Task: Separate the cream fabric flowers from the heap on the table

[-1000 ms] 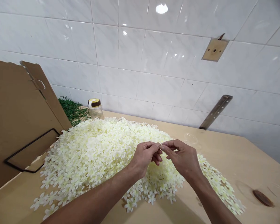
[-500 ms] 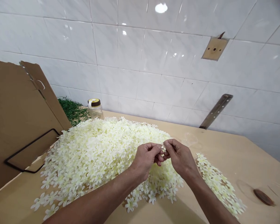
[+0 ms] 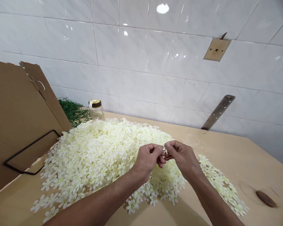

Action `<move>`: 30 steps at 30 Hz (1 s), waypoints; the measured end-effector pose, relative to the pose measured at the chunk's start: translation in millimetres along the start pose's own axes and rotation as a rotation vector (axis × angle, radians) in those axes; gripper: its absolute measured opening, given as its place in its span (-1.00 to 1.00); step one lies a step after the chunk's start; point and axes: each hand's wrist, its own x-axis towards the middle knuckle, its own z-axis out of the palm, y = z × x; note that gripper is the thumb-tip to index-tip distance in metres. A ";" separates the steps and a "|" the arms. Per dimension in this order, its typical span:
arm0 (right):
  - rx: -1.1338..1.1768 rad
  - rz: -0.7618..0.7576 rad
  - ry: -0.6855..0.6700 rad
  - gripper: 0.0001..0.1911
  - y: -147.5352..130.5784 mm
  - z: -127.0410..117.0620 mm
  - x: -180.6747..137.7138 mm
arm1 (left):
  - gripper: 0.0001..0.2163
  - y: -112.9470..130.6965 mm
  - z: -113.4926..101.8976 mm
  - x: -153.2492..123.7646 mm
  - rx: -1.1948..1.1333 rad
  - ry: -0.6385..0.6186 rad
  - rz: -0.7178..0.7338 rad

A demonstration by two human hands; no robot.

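Observation:
A large heap of small cream-white fabric flowers [image 3: 101, 153] covers the middle of the wooden table [image 3: 226, 157]. My left hand [image 3: 149, 160] and my right hand [image 3: 182, 158] meet just above the heap's right side. Their fingertips are pinched together on one small white flower [image 3: 165, 152], of which only a sliver shows. Both hands are closed. A thinner strip of the same flowers [image 3: 223, 185] lies to the right of my right forearm.
A brown cardboard sheet [image 3: 16, 119] with a black wire frame [image 3: 28, 152] leans at the left. Green artificial foliage [image 3: 73, 110] and a clear jar with a dark lid [image 3: 96, 109] stand by the tiled wall. A clear plastic cup [image 3: 192, 139] and a dark knot [image 3: 265, 199] lie right.
Both hands stay pinched together over the heap; the right hand shifted slightly left and up, and the fingers worked the small flower between them.

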 end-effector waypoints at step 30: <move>0.316 0.101 -0.002 -0.63 -7.6 -11.4 3.0 | -0.78 15.3 -11.8 10.6 0.003 0.093 0.087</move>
